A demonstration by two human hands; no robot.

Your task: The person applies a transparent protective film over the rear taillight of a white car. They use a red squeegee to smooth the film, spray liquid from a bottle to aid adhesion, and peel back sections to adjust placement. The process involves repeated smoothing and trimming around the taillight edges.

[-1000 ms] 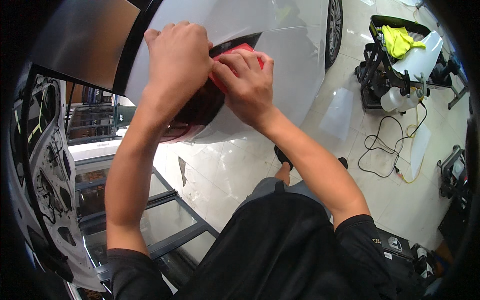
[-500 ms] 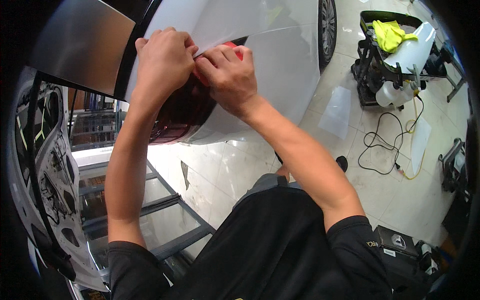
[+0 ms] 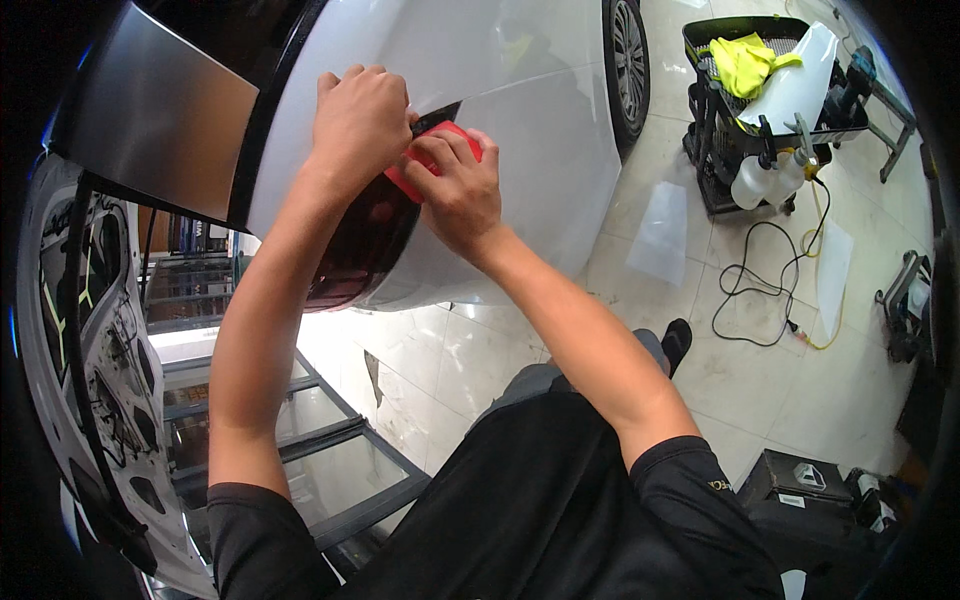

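Observation:
My right hand (image 3: pixel 462 192) grips a flat red squeegee (image 3: pixel 404 184) against the white car's body (image 3: pixel 540 130), at the upper end of the dark red tail light (image 3: pixel 365 235). Its fingers curl over the red piece, hiding part of it. Just left of it and slightly higher, my left hand (image 3: pixel 362 122) is closed, fingertips bent down near the panel above the light. Whatever those fingers pinch is hidden behind the knuckles.
A black cart (image 3: pixel 765 120) at the upper right carries a yellow cloth (image 3: pixel 745 65) and white spray bottles (image 3: pixel 755 182). A black cable (image 3: pixel 750 280) and film sheets (image 3: pixel 660 235) lie on the floor. Left stand an open car panel (image 3: pixel 120 370) and a dark metal frame (image 3: pixel 370 510).
My left hand has shifted right and lifted slightly from the tail light's edge. The right hand has moved a little down and left, exposing more of the red squeegee. The view has shifted slightly.

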